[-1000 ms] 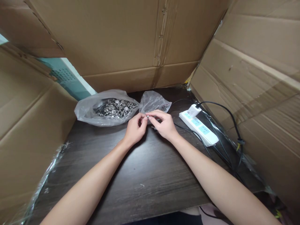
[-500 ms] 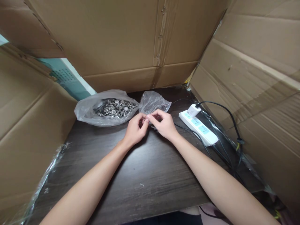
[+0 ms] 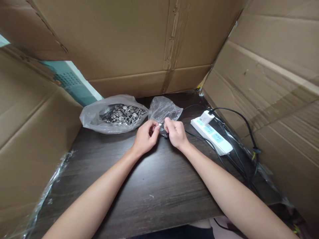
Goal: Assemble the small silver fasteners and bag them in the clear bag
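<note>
My left hand (image 3: 146, 136) is closed in a pinch over the table, thumb against fingertips. A small shiny metal piece (image 3: 160, 124) pokes out at its fingertips; its exact kind is too small to tell. Just to the right, apart from it, my right hand (image 3: 176, 133) has its fingers curled in, and whatever they may hold is hidden. Below and between the hands lies a small dark object (image 3: 166, 135), partly covered. Left of my left hand, an open clear plastic bag (image 3: 91, 118) holds many small metal parts (image 3: 126, 114) with round, flat heads. Behind my hands rests a second, crumpled clear bag (image 3: 163, 107).
To the right, a white power strip (image 3: 219, 142) carries a white plug adapter (image 3: 205, 117). A black cable (image 3: 239, 114) loops beside it. Cardboard walls (image 3: 139, 39) enclose the dark wooden table (image 3: 139, 199) on the left, back and right.
My hands were together at the fingertips. The right hand has drawn slightly away and curled its fingers, baring the shiny metal piece and more of the dark object below.
</note>
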`<act>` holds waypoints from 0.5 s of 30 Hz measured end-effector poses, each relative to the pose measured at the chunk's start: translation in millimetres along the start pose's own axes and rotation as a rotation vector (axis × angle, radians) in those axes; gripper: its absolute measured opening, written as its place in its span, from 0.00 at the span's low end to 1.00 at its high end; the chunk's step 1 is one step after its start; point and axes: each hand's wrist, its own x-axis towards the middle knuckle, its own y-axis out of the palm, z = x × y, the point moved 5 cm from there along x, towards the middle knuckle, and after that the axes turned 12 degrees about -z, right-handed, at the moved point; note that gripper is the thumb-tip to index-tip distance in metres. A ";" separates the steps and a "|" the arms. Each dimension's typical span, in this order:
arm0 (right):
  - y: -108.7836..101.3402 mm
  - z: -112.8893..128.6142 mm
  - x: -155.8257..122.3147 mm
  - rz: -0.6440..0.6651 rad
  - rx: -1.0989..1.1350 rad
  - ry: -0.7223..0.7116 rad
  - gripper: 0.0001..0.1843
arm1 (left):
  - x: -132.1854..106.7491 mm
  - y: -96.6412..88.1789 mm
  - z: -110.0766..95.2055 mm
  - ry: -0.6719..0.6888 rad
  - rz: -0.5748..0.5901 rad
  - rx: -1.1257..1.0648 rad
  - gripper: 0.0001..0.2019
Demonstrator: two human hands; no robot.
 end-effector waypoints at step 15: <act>-8.2 4.9 1.0 -0.087 -0.006 -0.051 0.36 | -2.0 2.0 -1.6 0.067 0.024 -0.004 0.08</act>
